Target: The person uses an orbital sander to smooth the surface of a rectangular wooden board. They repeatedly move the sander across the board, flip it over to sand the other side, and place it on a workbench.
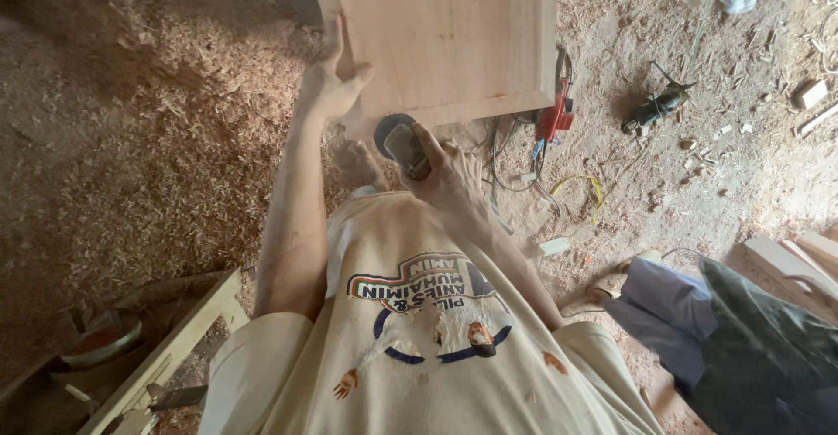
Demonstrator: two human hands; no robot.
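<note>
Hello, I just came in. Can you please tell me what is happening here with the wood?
A person looks down at a pale wooden panel standing on a sawdust-covered floor. The left hand lies flat against the panel's left edge. The right hand grips a small power tool with a round disc at the panel's lower edge. A red tool and cables lie beside it.

Woodworking workshop, sawdust and shavings (131,138) covering the floor, power tools (655,108), offcuts (807,95)
</note>
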